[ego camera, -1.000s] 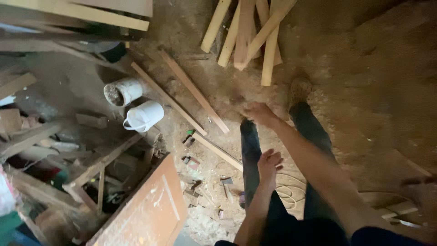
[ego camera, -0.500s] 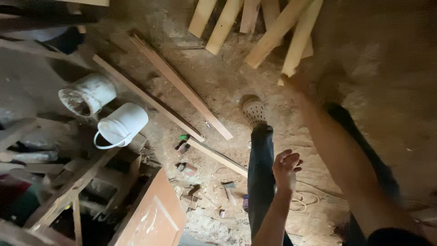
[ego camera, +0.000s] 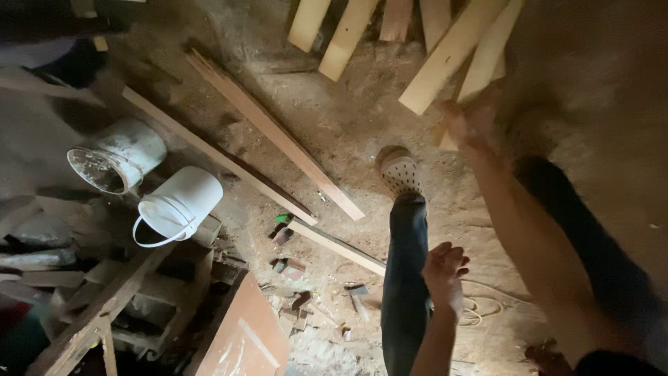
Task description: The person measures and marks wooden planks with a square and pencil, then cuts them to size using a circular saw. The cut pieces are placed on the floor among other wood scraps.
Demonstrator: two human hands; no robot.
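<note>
- Right hand (ego camera: 470, 118) extended to the pale wooden planks (ego camera: 449, 56) at the far edge of the sawdust-covered floor (ego camera: 334, 132); fingers blurred, grip state not discernible.
- Left hand (ego camera: 444, 273) empty, fingers loosely curled, above the dark trouser leg (ego camera: 407, 278).
- No plank lifted clear yet; white plastic bucket (ego camera: 177, 205) lying untouched, well apart to the left.

Floor (ego camera: 334, 125): bare dirt, dusted all over with sawdust.
Far edge: pale planks (ego camera: 445, 56) fanned out, ends overlapping.
Middle: two long battens (ego camera: 278, 139) running diagonally, side by side.
Below them: a shorter strip (ego camera: 337, 245), with small wood scraps (ego camera: 289, 268) scattered near it.
Left: a white bucket (ego camera: 177, 205) tipped on its side, a dirty grey bucket (ego camera: 118, 160) just beside it.
Near edge: reddish board (ego camera: 240, 338) lying flat.
</note>
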